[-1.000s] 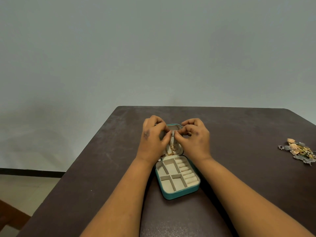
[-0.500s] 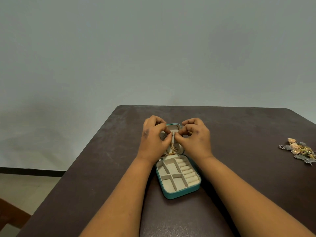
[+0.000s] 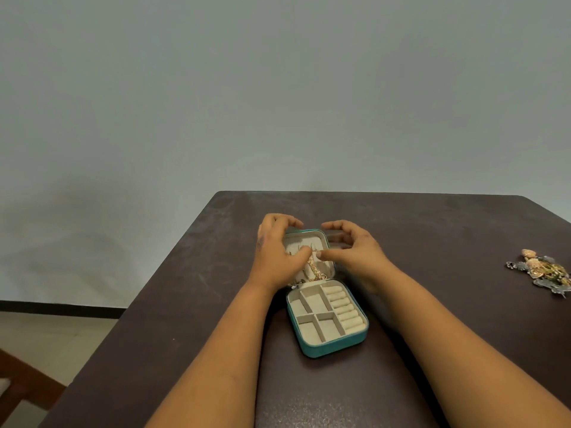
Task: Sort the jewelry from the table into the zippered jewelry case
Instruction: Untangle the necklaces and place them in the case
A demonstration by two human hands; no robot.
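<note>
The teal zippered jewelry case (image 3: 332, 347) lies open mid-table, its beige compartments and ring rolls bare. Its lid (image 3: 324, 239) stands propped at the far side, and a gold chain necklace (image 3: 313, 268) hangs down its lining. My left hand (image 3: 273, 254) curls its fingers over the lid's far left edge, with the thumb on the lining by the chain's top. My right hand (image 3: 355, 253) hovers at the lid's right side with fingers arched, its thumb tip touching near the chain's top. A pile of gold and silver jewelry (image 3: 543, 270) lies at the far right.
The dark brown table (image 3: 432, 242) ends on the left above a tiled floor. A grey wall runs behind its far edge. A wooden chair part (image 3: 18, 384) shows at the lower left.
Both hands were pinching together at the top of the chain in the lid. They have since spread apart, and the lid's lining and the hanging chain show between them.
</note>
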